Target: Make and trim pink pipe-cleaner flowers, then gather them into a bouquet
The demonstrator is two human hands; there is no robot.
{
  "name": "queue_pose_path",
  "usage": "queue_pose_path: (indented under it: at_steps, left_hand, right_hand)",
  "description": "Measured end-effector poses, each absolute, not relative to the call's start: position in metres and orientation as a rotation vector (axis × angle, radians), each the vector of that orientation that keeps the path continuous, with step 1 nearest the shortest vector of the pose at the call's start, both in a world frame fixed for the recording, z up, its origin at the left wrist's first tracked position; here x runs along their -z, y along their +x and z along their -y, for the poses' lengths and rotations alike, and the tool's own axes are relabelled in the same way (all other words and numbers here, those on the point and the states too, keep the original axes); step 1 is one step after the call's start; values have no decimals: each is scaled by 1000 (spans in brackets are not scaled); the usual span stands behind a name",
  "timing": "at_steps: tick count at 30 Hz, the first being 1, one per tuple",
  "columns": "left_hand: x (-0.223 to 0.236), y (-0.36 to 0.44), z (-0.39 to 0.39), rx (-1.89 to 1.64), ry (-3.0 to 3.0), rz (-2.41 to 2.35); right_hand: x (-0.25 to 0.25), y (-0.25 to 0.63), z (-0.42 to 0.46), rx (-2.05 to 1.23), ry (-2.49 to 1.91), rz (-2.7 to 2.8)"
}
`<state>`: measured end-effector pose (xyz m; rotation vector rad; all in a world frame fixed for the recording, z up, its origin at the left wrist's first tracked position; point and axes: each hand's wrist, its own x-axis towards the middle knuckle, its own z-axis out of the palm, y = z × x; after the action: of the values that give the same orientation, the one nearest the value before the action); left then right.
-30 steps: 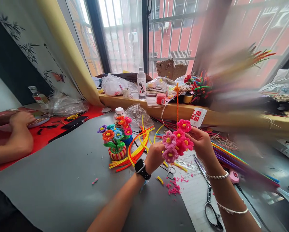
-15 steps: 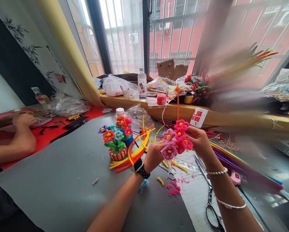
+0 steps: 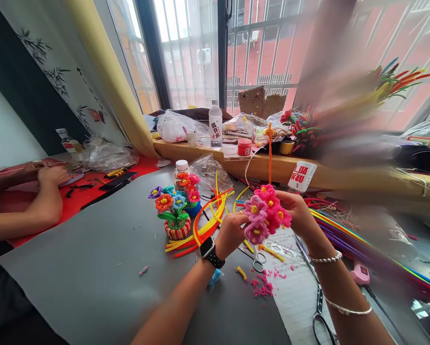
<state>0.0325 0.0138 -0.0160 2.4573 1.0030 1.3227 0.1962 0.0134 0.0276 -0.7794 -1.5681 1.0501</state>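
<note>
Between my hands is a bunch of pink and magenta pipe-cleaner flowers (image 3: 265, 215) with yellow centres, its blooms turned toward me. My left hand (image 3: 231, 234), wearing a watch, is closed on its left side. My right hand (image 3: 296, 211) grips the bunch from the right, its fingertips partly hidden behind the petals. An orange pipe cleaner (image 3: 270, 155) with a knotted top stands upright just behind the flowers; its lower end is hidden. Below the hands lie magenta fuzz clippings (image 3: 262, 286), small scissors (image 3: 258, 261) and a yellow pipe-cleaner piece (image 3: 241, 273).
Two small pots of pipe-cleaner flowers (image 3: 178, 230) stand left, beside yellow and orange pipe cleaners (image 3: 215, 220). Larger scissors (image 3: 320, 311) lie by my right forearm. A water bottle (image 3: 215, 125) stands on the sill. At far left, another person's hands (image 3: 51, 175) rest over a red table.
The whole view has shifted slightly, so things sit a little further right. The bunch is tilted a bit differently between my hands, which both keep hold of it.
</note>
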Motion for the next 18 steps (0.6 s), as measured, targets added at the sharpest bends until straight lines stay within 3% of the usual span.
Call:
queue_pose_path:
  at_steps: [11,18]
  left_hand:
    - [12,34,-11,-1356,2429,-1010]
    - [13,33,-12,-1311,2411,-1143]
  right_hand:
    - [-27,196,-14,-984,-808,1469]
    - [-39,215,-13,-677,-848,1172]
